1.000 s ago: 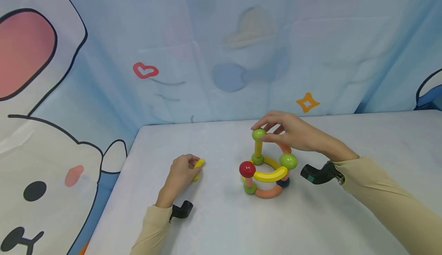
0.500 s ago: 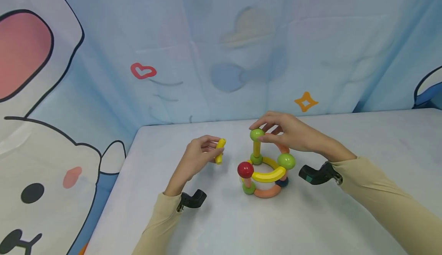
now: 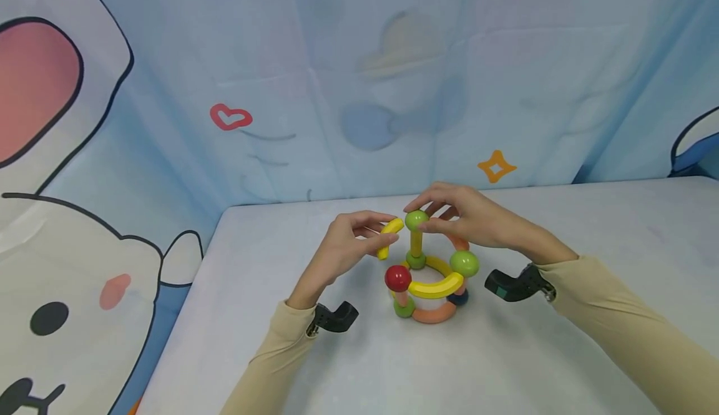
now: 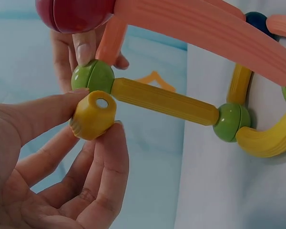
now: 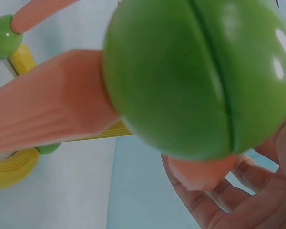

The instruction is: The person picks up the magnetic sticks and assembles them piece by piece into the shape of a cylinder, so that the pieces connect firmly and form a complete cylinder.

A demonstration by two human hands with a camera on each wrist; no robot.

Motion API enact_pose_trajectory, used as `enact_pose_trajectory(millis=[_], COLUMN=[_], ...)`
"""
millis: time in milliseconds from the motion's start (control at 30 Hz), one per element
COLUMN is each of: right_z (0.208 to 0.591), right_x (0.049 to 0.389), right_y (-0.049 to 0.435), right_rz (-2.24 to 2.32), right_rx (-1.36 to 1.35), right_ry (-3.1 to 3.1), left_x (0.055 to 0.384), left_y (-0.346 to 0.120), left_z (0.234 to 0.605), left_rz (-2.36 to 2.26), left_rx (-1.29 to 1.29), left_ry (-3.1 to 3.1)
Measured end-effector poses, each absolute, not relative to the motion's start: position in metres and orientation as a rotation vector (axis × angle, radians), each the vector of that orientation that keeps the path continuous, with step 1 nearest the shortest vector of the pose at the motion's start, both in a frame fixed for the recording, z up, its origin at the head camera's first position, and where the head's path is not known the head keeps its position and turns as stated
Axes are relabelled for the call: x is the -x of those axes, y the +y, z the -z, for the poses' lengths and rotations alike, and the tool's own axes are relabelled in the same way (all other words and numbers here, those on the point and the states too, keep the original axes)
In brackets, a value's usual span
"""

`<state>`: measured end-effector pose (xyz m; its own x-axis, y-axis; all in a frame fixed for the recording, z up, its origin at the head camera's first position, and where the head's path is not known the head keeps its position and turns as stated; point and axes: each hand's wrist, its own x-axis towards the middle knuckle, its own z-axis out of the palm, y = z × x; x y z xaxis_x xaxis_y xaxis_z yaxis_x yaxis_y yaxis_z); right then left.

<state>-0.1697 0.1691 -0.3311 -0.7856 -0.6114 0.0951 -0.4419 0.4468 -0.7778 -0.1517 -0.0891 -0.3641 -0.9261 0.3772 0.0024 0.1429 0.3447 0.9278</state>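
A curved yellow stick [image 3: 391,227] is pinched between the thumb and fingers of my left hand [image 3: 348,245]. Its near end shows a round silvery disc in the left wrist view. Just to its right, my right hand [image 3: 477,218] holds the green ball [image 3: 416,219] on top of an upright yellow rod [image 3: 415,242]. This rod belongs to a standing frame of sticks and balls, with a red ball [image 3: 398,278], another green ball [image 3: 464,264] and a curved yellow bar [image 3: 438,288]. In the left wrist view the stick overlaps the held green ball [image 4: 93,76]; whether they touch I cannot tell.
The frame stands on a white-covered table [image 3: 539,352], with a curved orange bar [image 3: 435,314] and a dark blue ball [image 3: 459,297] low down. Behind the table hangs a light blue printed curtain [image 3: 314,122]. Black cameras sit at both wrists.
My left hand has lifted the curved yellow stick from the left part of the table and carried it right, up beside the held green ball. My right hand stays on that ball.
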Motion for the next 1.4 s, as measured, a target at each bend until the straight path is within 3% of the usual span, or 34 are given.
enact_pose_trajectory(millis=[433,700,900,1400], right_z=[0.324,0.299,0.307,0.317], right_x=[0.162,0.125,0.1,0.097], right_y=[0.168,0.149,0.135,0.125], right_rz=[1.212,1.118,0.899,0.866], right_rx=[0.959,1.284,1.336,1.35], right_ry=[2.642,2.619,2.577,2.649], left_x=[0.153,0.153,0.153,0.151], left_y=[-0.091,-0.099,-0.1,-0.099], left_z=[0.366,0.367,0.365,0.365], left_rz=[-1.715,-1.777,-1.79,-1.803], left_rx=[-0.411,-0.423,-0.432,-0.403], left_ry=[2.227,2.054,2.005,1.96])
